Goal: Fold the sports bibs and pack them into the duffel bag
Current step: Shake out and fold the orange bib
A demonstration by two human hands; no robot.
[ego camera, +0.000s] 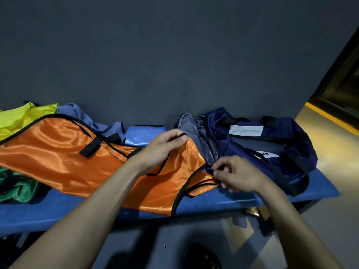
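Observation:
An orange bib with black trim lies spread across the blue bench. My left hand pinches its upper right shoulder strap and lifts that corner. My right hand pinches the black trim of the lower right strap, close to the bench surface. The navy duffel bag sits on the bench to the right with its grey lining showing at the open mouth. Behind the orange bib lie a yellow bib, a blue bib and a folded light blue bib. A green bib is bunched at the left.
A dark grey wall rises right behind the bench. The floor lies below the front edge, with a dark shoe at the bottom. A yellow-edged ledge runs at the right.

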